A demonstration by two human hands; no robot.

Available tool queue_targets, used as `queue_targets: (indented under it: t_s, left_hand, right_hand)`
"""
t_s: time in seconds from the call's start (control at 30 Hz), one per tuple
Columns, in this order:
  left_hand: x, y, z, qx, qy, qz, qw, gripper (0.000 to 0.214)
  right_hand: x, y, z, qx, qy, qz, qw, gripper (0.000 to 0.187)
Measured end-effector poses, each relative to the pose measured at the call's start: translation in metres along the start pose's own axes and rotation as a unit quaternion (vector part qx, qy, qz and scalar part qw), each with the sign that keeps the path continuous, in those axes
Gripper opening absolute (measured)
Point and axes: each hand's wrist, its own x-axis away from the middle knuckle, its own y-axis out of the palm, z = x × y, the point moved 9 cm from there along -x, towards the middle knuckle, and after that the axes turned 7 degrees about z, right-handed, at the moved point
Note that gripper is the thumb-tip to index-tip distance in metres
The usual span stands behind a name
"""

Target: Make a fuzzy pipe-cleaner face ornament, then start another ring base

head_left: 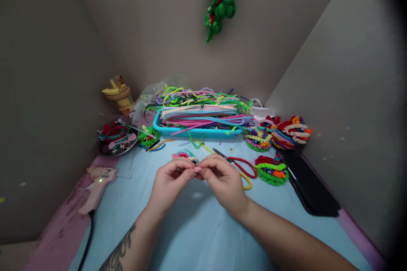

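Note:
My left hand [173, 182] and my right hand [224, 180] meet over the middle of the table, fingertips pinched together. Between them is a small pink piece [197, 170], likely fuzzy craft stem, mostly covered by the fingers. Just beyond the hands lies a round piece [184, 154] of pink, white and teal pipe cleaner, partly hidden. To the right of my right hand are scissors with red handles [244, 166], blades pointing away to the left. A yellow handle loop [247, 181] shows beneath them.
A blue tray [200, 132] heaped with pipe cleaners stands at the back. At left are a pink glue gun [100, 190] with a lit green light and a metal bowl [104, 150]. Finished colourful pieces [271, 170] and a black phone-like slab [310, 184] lie right. Walls enclose the table.

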Motion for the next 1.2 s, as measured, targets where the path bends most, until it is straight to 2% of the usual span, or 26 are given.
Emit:
queue_targets:
  t_s: [0.27,0.7,1.0,1.2]
  left_hand:
    - [-0.001,0.0,-0.002,0.008,-0.014,-0.01,1.0,0.008]
    - [-0.002,0.003,-0.003,0.019,-0.016,-0.036,0.999,0.003]
    - [-0.002,0.0,-0.007,0.011,-0.031,-0.017,0.999,0.01]
    - [0.0,-0.002,-0.007,0.009,-0.019,-0.01,1.0,0.008]
  right_hand:
    - [0.001,-0.001,-0.004,0.029,-0.032,-0.005,0.999,0.01]
    - [-0.001,0.001,-0.013,0.05,-0.073,-0.019,0.996,0.012]
    - [-0.002,0.001,-0.018,0.064,-0.09,-0.019,0.994,0.011]
    - [-0.001,0.001,-0.02,0.069,-0.105,-0.023,0.992,0.013]
